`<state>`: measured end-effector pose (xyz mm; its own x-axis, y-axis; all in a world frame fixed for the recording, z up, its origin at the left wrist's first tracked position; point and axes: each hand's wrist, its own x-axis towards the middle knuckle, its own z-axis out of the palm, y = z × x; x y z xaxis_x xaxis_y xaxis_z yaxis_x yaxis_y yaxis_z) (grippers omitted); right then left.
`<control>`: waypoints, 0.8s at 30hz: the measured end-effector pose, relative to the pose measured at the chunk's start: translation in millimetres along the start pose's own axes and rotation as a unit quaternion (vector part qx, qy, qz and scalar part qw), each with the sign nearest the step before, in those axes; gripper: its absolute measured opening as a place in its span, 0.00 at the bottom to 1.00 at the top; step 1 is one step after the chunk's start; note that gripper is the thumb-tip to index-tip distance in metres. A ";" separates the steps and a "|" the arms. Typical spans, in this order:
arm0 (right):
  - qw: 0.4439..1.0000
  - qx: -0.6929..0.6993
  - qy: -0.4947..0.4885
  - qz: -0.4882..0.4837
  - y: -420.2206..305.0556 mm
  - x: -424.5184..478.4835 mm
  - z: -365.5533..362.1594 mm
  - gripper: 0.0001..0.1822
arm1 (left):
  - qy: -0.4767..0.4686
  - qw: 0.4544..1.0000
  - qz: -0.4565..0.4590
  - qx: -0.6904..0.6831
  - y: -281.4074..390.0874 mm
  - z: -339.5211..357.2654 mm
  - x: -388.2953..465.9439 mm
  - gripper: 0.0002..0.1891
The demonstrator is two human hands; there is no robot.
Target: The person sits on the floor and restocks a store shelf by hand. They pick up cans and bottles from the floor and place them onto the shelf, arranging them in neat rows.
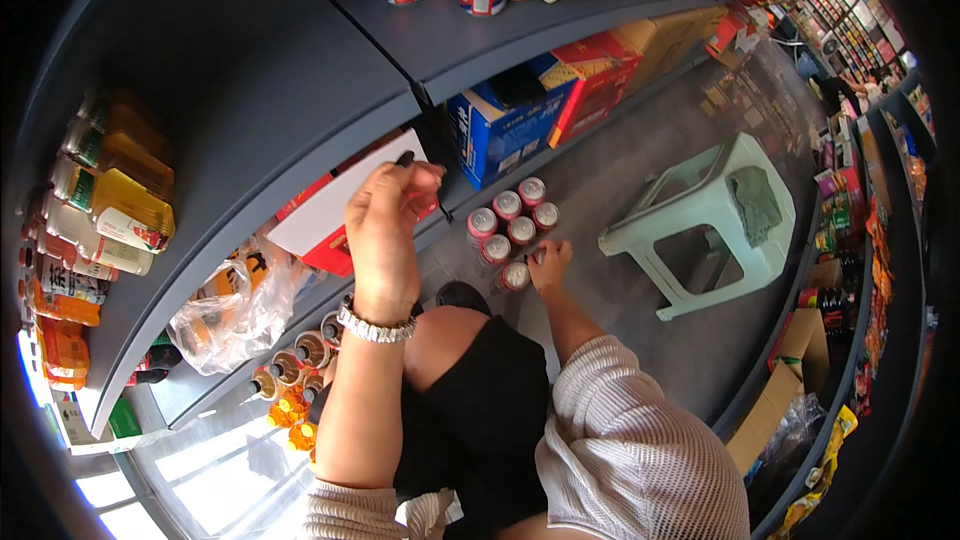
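Observation:
My left hand (390, 214) is raised beside the lower shelf, thumb apart from loosely curled fingers; nothing clearly shows in it. A dark spot at its thumb tip is probably a nail. On the wrist sits a silver metal watch band (375, 326). Several pink-red drinks cans (520, 229) stand upright on the grey floor, grouped in rows with silver lids up. My right hand (551, 266) is low beside the nearest can (514, 276), its fingertips at that can's edge. Whether it grips the can cannot be told.
A pale green plastic stool (697, 232) stands to the right. Left of the cans, the dark shelving (285, 165) holds a blue carton (510, 127), red boxes (600, 75) and a plastic-wrapped pack (240, 307). Bottles (289, 367) stand on the floor. Opposite shelving holds open cardboard boxes (780, 405).

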<state>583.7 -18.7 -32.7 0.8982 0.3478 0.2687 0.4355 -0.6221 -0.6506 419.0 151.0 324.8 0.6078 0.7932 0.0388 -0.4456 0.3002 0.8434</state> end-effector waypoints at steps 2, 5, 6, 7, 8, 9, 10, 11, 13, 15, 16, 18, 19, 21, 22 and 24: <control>1.000 -0.010 0.023 0.007 -0.9 -0.4 5.1 0.22 | -0.003 1.000 -0.003 0.007 -0.7 0.7 -0.1 0.12; 0.999 0.015 0.035 0.007 2.2 0.0 9.6 0.22 | -0.008 0.999 -0.010 0.047 -1.3 0.6 -1.1 0.12; 0.999 0.024 0.032 0.032 2.8 -0.8 9.0 0.23 | -0.003 0.999 -0.015 0.044 -2.3 1.8 -2.8 0.12; 0.998 0.027 0.031 0.044 3.1 1.4 9.2 0.22 | -0.012 0.998 -0.022 0.057 -4.1 2.9 -3.1 0.12; 0.997 0.030 0.031 0.057 3.3 3.8 9.7 0.22 | -0.021 0.997 -0.028 0.072 -6.8 3.8 -3.0 0.12; 0.996 0.031 0.030 0.072 3.2 4.0 8.5 0.22 | -0.030 0.995 -0.038 0.085 -10.3 5.6 -4.5 0.12; 0.997 0.020 0.023 0.070 2.6 3.7 7.8 0.21 | -0.056 0.994 -0.039 0.089 -13.4 9.8 -7.9 0.11; 0.997 0.010 0.017 0.069 2.2 3.0 7.0 0.19 | -0.084 0.983 -0.059 0.155 -13.2 13.2 -15.8 0.08; 0.998 -0.031 0.022 0.046 16.9 18.2 5.3 0.17 | -0.239 0.944 -0.081 0.213 -26.1 21.0 -25.6 0.07; 0.994 -0.100 0.051 0.014 67.5 54.0 -1.7 0.15 | -0.411 0.867 -0.040 0.280 -32.8 49.8 -42.3 0.12; 0.993 -0.056 0.094 0.035 35.0 62.4 -1.7 0.13 | -0.439 0.851 -0.070 0.280 -50.2 44.7 -53.5 0.15; 0.988 0.006 0.134 0.071 -49.5 98.7 -21.2 0.12 | -0.498 0.799 -0.008 0.337 -55.8 43.2 -77.5 0.22; 0.985 0.008 0.149 0.087 -60.9 125.4 -36.7 0.11 | -0.517 0.789 0.032 0.332 -57.8 49.4 -87.7 0.23; 0.977 0.007 0.187 0.101 -73.7 177.2 -64.6 0.11 | -0.473 0.826 0.104 0.289 -60.6 61.2 -89.1 0.22; 0.976 -0.002 0.198 0.090 -84.1 198.3 -81.6 0.11 | -0.448 0.836 0.129 0.290 -54.9 64.8 -87.8 0.21; 0.976 -0.012 0.211 0.052 -116.3 231.4 -111.0 0.11 | -0.387 0.856 0.177 0.295 -38.3 67.1 -84.7 0.20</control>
<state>747.5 56.3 183.9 0.8798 -0.0342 0.4740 0.3376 -0.6571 -0.6740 428.6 36.8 325.2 0.8578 0.1225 0.4991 -0.4218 -0.3871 0.8199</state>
